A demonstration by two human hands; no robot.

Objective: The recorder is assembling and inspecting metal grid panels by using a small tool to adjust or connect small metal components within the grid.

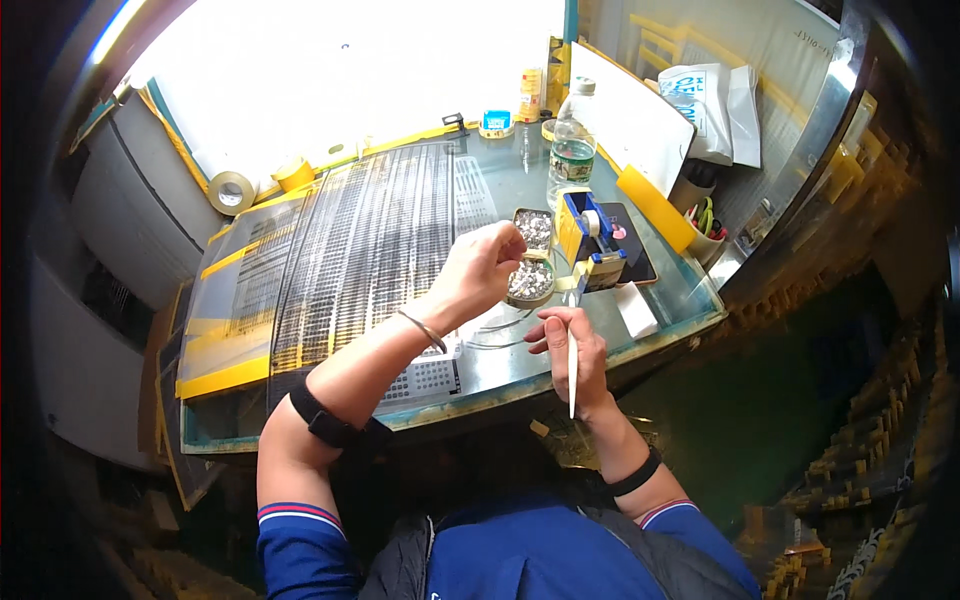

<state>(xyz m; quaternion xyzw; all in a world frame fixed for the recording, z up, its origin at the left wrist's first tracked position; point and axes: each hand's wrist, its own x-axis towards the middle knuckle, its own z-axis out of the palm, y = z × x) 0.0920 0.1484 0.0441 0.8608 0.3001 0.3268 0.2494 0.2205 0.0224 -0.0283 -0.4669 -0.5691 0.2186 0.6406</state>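
My left hand [484,268] is raised beside two small open containers, its fingertips pinched together; whatever lies between them is too small to make out. Held in my right hand [577,352] is a slender white-handled tool [572,378], its tapered end pointing down toward me; its working end is unclear. Just beyond that hand stands a blue and yellow tape dispenser [600,262] with a roll on it. The near round container [531,284] and the far square one [533,230] are filled with small whitish-grey bits. A dark patterned film sheet [370,220] lies left of my left hand.
A clear plastic bottle [572,150] stands behind the dispenser. Right of it lies a dark flat device [640,250], with a white block [636,311] nearer me. Tape rolls [232,192] sit at the far left. A cup of pens [705,240] stands by the right edge.
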